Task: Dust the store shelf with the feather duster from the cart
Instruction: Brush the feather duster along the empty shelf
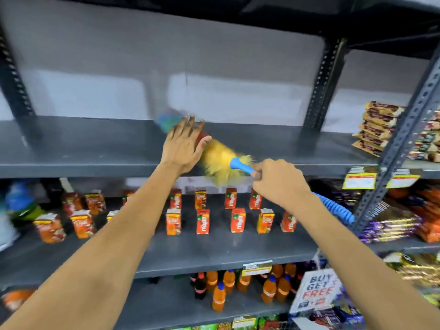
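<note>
A multicoloured feather duster (217, 158) with a yellow, red and blue-green head lies blurred across the bare grey shelf board (95, 148). My right hand (278, 182) is shut on its blue handle, whose ribbed end sticks out behind my wrist. Over the red middle of the duster's head sits my left hand (184, 145), palm down and fingers spread, touching or just above the feathers; I cannot tell which.
Dark perforated uprights (321, 89) frame the shelf. Stacked snack packets (377, 127) sit at its right end. On the shelf below stand several orange juice cartons (202, 221), with orange drink bottles (219, 297) lower still. A promotion sign (314, 294) hangs at lower right.
</note>
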### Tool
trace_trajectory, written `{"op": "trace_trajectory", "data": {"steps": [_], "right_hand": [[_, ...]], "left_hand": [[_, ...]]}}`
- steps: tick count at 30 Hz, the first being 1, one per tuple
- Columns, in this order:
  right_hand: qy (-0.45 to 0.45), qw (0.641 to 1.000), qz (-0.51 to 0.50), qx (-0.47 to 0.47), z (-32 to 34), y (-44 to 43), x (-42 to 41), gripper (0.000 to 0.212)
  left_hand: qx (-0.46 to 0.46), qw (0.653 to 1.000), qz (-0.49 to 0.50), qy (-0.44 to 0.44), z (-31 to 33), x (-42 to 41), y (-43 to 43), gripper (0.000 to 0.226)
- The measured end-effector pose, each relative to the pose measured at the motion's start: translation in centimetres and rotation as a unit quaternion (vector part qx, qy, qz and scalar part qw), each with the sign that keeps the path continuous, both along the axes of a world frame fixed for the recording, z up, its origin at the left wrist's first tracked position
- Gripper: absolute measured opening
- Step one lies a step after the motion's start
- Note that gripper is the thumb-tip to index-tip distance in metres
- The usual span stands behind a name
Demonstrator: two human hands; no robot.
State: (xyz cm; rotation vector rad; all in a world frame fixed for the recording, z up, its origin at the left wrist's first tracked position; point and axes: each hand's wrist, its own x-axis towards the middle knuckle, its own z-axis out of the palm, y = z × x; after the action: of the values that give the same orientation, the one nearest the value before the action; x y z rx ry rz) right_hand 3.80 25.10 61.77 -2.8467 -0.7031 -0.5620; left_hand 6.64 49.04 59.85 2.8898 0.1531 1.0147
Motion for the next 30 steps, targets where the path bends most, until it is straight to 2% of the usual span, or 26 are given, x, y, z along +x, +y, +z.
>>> {"op": "trace_trajectory", "data": {"steps": [2,5,8,11,14,19,23,28,30], "right_hand": [[0.017,0.999,0.041,0.003,1.0,0.5,0.1,0.037],[-0.014,0.997,0.070,0.000,2.4,3.4,-0.3,0.036],[-0.055,0.991,0.121,-0.011,2.0,7.6,-1.7,0.035],[-0.044,0.989,0.143,-0.007,1.0,10.5,-2.1,0.035],[-0.023,0.994,0.106,0.012,0.2,11.2,-1.1,0.035],[-0.017,0.999,0.010,0.049,-1.7,9.5,0.3,0.030],[-0.006,0.999,-0.029,0.038,-1.2,6.3,2.0,0.030],[0.053,0.992,0.115,-0.010,1.0,3.3,2.8,0.035],[0.039,0.988,0.147,-0.019,2.2,2.5,3.0,0.036]], "left_hand": [[-0.009,0.999,0.031,0.003,0.2,-1.4,2.5,0.057],[-0.014,0.996,0.092,0.006,0.3,-4.1,6.1,0.058],[-0.019,0.993,0.116,-0.003,0.1,-5.8,8.3,0.058],[-0.033,0.991,0.130,0.003,0.1,-6.4,9.1,0.058],[-0.025,0.992,0.123,-0.006,0.1,-6.3,8.8,0.057],[0.038,0.996,0.083,-0.003,-0.2,-5.5,6.6,0.060],[0.035,0.998,0.053,-0.013,0.2,-4.0,4.6,0.055],[0.002,1.000,0.023,-0.021,1.6,-2.3,2.1,0.054],[0.000,1.000,0.015,-0.022,2.0,-1.9,1.2,0.054]]}}
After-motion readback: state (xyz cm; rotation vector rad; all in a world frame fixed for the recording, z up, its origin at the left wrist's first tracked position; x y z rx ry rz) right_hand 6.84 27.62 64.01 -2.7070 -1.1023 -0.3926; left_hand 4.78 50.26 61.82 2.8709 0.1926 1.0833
